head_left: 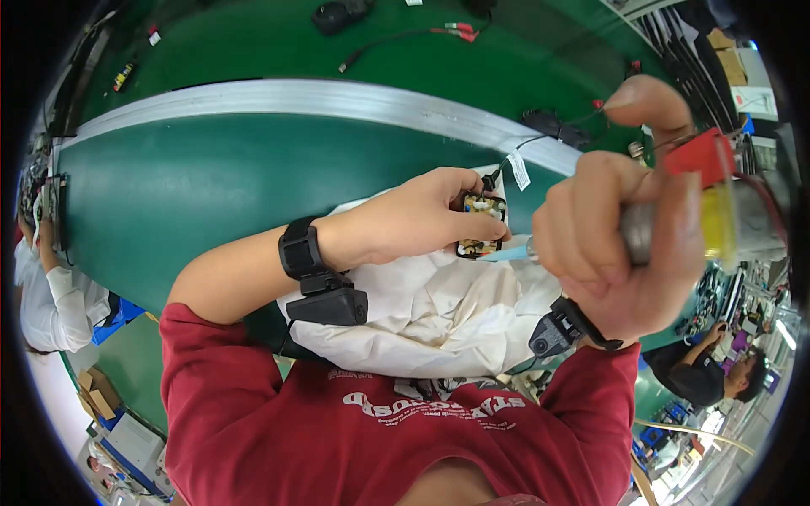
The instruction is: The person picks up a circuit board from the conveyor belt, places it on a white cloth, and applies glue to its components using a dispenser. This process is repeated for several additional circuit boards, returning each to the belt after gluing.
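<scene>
My left hand (405, 215) is closed on a small circuit board in an open black casing (481, 226), thumb and fingers at its edges. A dark cable with a white tag (518, 169) runs from the casing's far end. In my right hand (612, 219) is a grey cylindrical dispensing tool (641, 234) with a yellow band and a red part on top. Fingers wrap round its body, while one finger is raised. From it a tapered light-blue nozzle (516, 251) points left to the board's near edge; whether it touches is unclear. Beneath lies crumpled white cloth (422, 312).
A pale metal rail (337, 99) crosses the green table (202, 177). Beyond it lie a black adapter (339, 15), a cable with red clips (460, 32) and another dark adapter (557, 126). Other people sit at far left and far right. Cartons (99, 392) stand at lower left.
</scene>
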Demonstrator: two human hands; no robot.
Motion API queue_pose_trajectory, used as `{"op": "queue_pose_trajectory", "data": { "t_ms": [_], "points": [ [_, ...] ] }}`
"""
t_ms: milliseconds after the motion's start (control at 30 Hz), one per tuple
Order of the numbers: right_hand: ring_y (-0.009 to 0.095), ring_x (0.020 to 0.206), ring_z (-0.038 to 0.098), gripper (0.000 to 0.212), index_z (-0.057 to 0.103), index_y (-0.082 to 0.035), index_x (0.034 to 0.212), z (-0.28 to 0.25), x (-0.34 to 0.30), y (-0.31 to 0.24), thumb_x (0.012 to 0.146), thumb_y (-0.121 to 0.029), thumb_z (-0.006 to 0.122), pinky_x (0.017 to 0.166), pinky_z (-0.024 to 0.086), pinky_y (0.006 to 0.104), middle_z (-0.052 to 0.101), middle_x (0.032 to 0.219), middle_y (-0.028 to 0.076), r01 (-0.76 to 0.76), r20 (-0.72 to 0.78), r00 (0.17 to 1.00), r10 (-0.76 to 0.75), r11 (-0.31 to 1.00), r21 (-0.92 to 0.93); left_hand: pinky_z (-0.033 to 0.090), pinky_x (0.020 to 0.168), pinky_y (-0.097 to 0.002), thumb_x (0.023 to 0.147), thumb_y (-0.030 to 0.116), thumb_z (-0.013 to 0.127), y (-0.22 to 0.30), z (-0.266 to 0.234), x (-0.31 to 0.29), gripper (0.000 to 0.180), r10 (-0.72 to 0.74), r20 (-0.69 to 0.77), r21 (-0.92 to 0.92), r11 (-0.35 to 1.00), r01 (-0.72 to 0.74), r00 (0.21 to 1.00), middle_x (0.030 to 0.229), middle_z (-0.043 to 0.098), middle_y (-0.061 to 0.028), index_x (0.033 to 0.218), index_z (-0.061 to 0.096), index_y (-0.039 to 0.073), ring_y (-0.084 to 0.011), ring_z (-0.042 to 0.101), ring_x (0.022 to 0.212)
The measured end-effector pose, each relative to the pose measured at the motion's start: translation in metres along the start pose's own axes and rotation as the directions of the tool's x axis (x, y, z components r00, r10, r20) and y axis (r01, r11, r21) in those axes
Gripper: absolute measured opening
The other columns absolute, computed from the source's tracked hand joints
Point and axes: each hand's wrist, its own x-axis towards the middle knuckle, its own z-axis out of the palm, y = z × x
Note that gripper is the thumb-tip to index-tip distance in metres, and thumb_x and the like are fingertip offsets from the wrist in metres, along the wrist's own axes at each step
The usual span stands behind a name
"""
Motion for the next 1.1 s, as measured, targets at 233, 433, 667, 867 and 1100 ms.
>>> {"op": "queue_pose_trajectory", "data": {
  "t_ms": [233, 433, 667, 867, 1100],
  "points": [
    [0.004, 0.038, 0.028, 0.037, 0.033, -0.005, 0.122, 0.014, -0.008, 0.013, 0.103, -0.037, 0.035, 0.039, 0.025, 0.0228, 0.033, 0.051, -0.005, 0.063, -0.022, 0.998, -0.061, 0.994, 0.084, 0.045, 0.059, -0.0288, 0.076, 0.021, 0.069, 0.101, -0.028, 0.111, 0.029, 0.384, 0.45, 0.539, 0.604, -0.587, 0.807, 0.079, 0.063, -0.0077, 0.087, 0.063, -0.005, -0.0152, 0.056, 0.068],
    [0.005, 0.04, 0.029, 0.029, 0.039, -0.001, 0.112, 0.012, -0.01, 0.015, 0.097, -0.024, 0.049, 0.039, 0.022, 0.0233, 0.035, 0.051, -0.002, 0.106, -0.07, 0.993, -0.094, 0.977, 0.187, 0.048, 0.076, -0.0258, 0.081, 0.028, 0.07, 0.155, 0.011, 0.167, 0.043, 0.782, 0.077, 0.318, 0.569, -0.759, 0.618, 0.098, 0.065, -0.0098, 0.107, 0.058, -0.004, -0.0144, 0.059, 0.086],
    [0.005, 0.037, 0.026, 0.037, 0.037, -0.004, 0.111, 0.012, -0.004, 0.011, 0.098, -0.037, 0.048, 0.038, 0.021, 0.0238, 0.031, 0.048, -0.004, 0.06, -0.032, 0.998, -0.06, 0.998, 0.004, 0.053, 0.071, -0.0329, 0.073, 0.025, 0.066, 0.073, -0.057, 0.135, 0.041, 0.457, -0.093, 0.83, 0.527, -0.185, 0.884, 0.074, 0.069, -0.0166, 0.099, 0.059, -0.006, -0.0242, 0.068, 0.072],
    [0.005, 0.037, 0.025, 0.033, 0.038, -0.005, 0.11, 0.01, -0.004, 0.017, 0.098, -0.033, 0.048, 0.038, 0.022, 0.0232, 0.031, 0.048, -0.004, 0.073, -0.027, 0.997, -0.071, 0.996, 0.058, 0.051, 0.079, -0.0425, 0.077, 0.036, 0.065, 0.069, -0.047, 0.119, 0.049, 0.539, -0.164, 0.966, 0.259, 0.023, 0.826, 0.093, 0.065, -0.022, 0.097, 0.057, -0.008, -0.0362, 0.064, 0.089],
    [0.005, 0.036, 0.025, 0.033, 0.039, -0.004, 0.109, 0.011, -0.004, 0.021, 0.098, -0.034, 0.048, 0.037, 0.022, 0.0237, 0.031, 0.047, -0.004, 0.084, -0.016, 0.996, -0.084, 0.994, 0.067, 0.05, 0.08, -0.0392, 0.087, 0.019, 0.059, 0.061, -0.094, 0.067, 0.017, 0.867, 0.085, 0.98, -0.162, 0.117, 0.49, 0.09, 0.061, -0.0131, 0.089, 0.06, 0.001, -0.0312, 0.059, 0.092]
  ]
}}
